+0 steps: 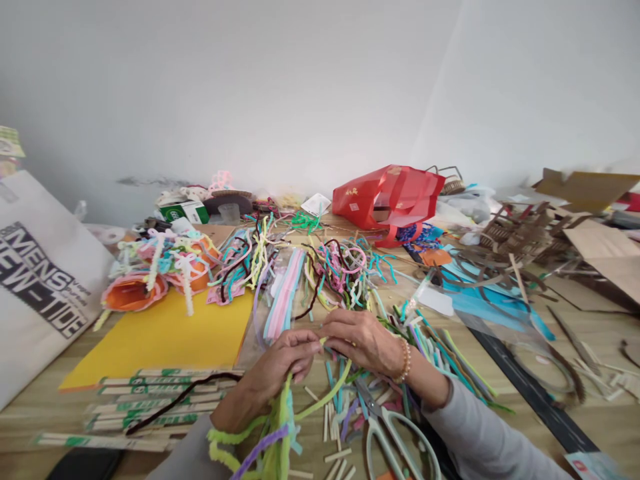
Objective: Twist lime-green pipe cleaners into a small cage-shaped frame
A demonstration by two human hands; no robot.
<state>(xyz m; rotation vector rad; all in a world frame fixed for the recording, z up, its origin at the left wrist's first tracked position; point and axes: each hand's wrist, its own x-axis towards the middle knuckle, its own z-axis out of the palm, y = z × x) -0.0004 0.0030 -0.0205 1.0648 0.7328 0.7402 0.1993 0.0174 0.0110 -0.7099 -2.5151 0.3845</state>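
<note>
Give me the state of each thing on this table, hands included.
Left hand: pinching a yellow-green fuzzy stem
Right hand: fingers closed on the same stem
Yellow-green stem: held between both hands
Scissors: lying loose, handles toward the wearer; blades open or shut, unclear
Red bag: lying on its side
White bag: standing upright
Yellow sheet: flat, partly covered
Sticks: lying in paper sleeves

White bag (45,267) cut off left, scissors (374,405) and green fuzzy strips (281,413) cropped below
</note>
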